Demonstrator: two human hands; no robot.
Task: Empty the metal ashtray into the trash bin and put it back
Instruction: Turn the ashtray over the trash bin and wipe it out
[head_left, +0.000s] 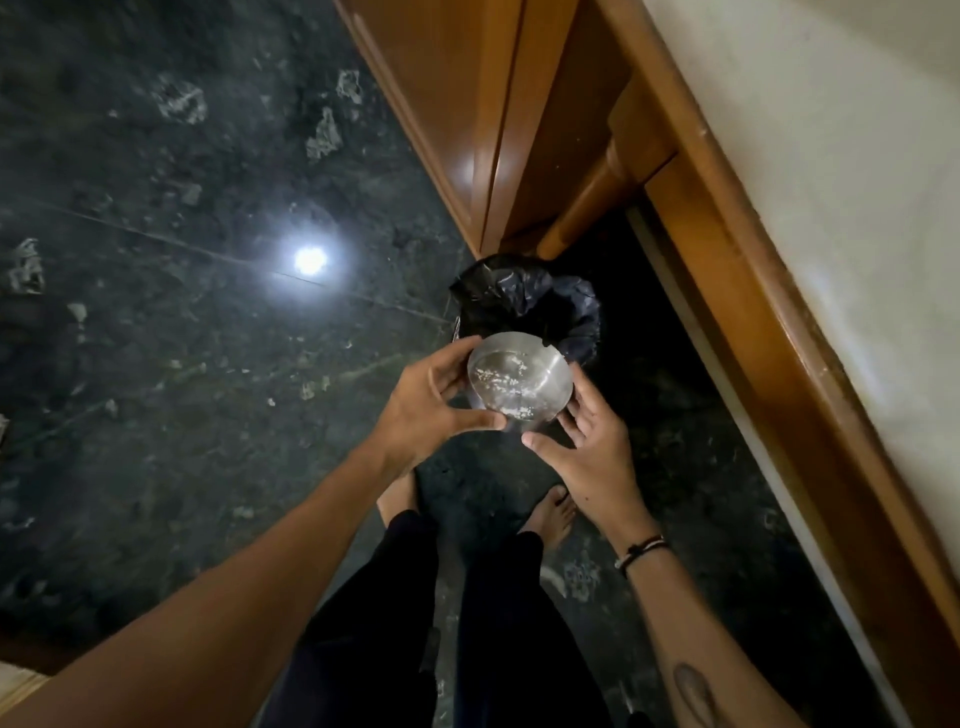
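Note:
The round metal ashtray (517, 382) is held upright above the near rim of the trash bin (524, 301), which is lined with a black bag. Pale ash residue clings to the ashtray's inner floor. My left hand (434, 410) grips its left side, thumb under the near edge and fingers curled over the rim. My right hand (592, 447) cups its right side from below, fingers spread along the wall. The bin stands on the floor just beyond my hands, and the ashtray hides part of its opening.
Dark marble floor (182, 364) with a bright lamp reflection at left. A wooden cabinet (467, 104) stands behind the bin, and a wooden frame (753, 291) and pale wall run along the right. My bare feet (550, 514) stand just short of the bin.

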